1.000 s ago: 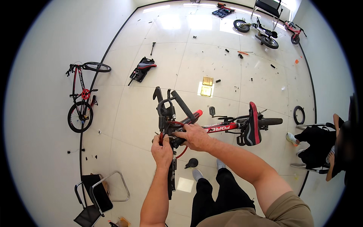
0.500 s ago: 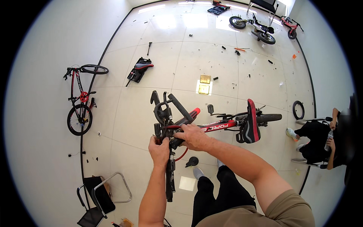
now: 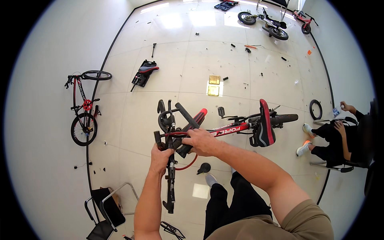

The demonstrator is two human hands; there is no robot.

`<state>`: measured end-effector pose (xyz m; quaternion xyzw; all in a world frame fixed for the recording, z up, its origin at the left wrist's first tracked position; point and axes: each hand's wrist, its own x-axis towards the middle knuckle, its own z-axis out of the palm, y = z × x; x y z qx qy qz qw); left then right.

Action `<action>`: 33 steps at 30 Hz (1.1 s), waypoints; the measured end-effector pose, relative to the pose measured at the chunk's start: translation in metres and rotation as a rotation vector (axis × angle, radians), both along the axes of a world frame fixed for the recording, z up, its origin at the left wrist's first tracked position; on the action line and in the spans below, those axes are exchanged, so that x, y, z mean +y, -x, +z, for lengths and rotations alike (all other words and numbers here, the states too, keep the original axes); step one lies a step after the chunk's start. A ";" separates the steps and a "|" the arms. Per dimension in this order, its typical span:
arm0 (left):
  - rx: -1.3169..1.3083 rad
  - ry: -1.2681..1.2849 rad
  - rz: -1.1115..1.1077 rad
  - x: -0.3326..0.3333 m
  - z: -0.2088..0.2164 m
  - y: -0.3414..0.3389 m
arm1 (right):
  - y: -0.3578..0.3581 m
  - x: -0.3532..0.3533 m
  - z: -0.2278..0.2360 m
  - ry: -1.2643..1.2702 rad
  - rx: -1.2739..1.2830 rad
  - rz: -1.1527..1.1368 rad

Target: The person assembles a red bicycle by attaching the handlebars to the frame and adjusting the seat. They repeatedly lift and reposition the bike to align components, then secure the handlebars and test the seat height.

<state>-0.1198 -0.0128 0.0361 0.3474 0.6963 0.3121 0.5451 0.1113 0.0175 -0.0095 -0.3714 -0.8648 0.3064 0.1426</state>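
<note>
A bicycle with a red and black frame (image 3: 230, 130) stands before me, its black handlebar (image 3: 171, 182) at the left and its black, grey and red saddle (image 3: 267, 124) at the right. My left hand (image 3: 161, 159) is closed round the handlebar near its middle, thumb along the bar. A short black part (image 3: 158, 138) sticks up just beyond its fingers. My right hand (image 3: 201, 142) is wrapped over the front of the frame beside the handlebar; its fingertips are partly hidden. A red cable (image 3: 188, 166) loops below the hands.
A second bicycle (image 3: 85, 106) leans at the left wall. An open tool case (image 3: 141, 78) lies beyond, with small parts scattered over the tiles. A chair (image 3: 107, 208) is at lower left. At the right, a person (image 3: 334, 140) sits near a loose tyre (image 3: 315, 109).
My left hand has moved a little left, away from the right hand, and the handlebar has shifted left with it. The seated person has moved a bottle toward the tyre.
</note>
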 end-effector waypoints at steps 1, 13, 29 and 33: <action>0.005 0.018 -0.038 -0.001 0.003 0.006 | 0.000 0.000 -0.001 0.000 -0.003 -0.003; 0.084 -0.215 -0.004 -0.014 0.024 -0.043 | 0.009 0.008 0.007 0.037 -0.013 -0.207; 0.329 -0.235 0.005 -0.002 0.004 -0.030 | 0.043 0.010 0.009 -0.036 0.037 -0.313; 0.632 -0.266 -0.048 -0.007 -0.009 -0.051 | 0.030 -0.003 0.005 -0.007 0.046 -0.397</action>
